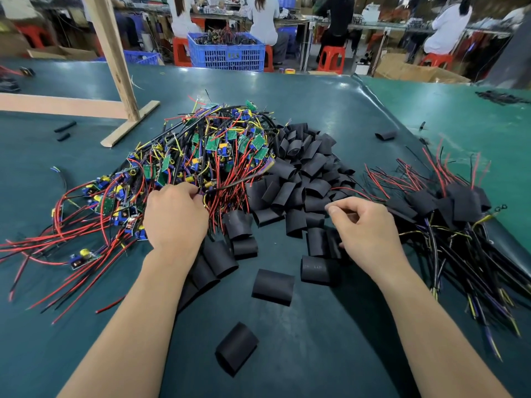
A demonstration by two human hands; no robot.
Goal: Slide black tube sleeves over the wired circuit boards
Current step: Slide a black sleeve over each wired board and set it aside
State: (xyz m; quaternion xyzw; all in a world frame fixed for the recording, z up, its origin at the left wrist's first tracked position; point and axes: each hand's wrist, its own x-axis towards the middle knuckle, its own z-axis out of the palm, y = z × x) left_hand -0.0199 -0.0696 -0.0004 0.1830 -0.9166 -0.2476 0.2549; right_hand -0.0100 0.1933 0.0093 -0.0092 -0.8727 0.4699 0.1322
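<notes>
Left hand (175, 216) reaches into the near edge of the pile of wired circuit boards (201, 150), fingers curled around wires there — exactly which board it has hold of can't be told. Right hand (365, 228) sits just right of centre, thumb and forefinger pinched together with the other fingers curled; whether it pinches anything is not clear. The board pile lies centre-left on the surface (316, 354), green boards tilted every way, red and black leads fanning out mostly toward the left and near edge. The heap of black tube sleeves (298, 179) touches the board pile on its right; the sleeves are short flattened tubes, long axes mixed, many with open ends facing the camera. 3 loose sleeves lie nearer — 1 sleeve (237, 347) runs diagonally, far end to the right. Sleeved boards (457, 205) are stacked at right, wires trailing toward the near right. Surface is a dark green mat with a wooden frame (115, 67) standing at far left. Behind it are a blue crate (227, 51), red stools (332, 58) and seated workers (263, 18) at benches.
</notes>
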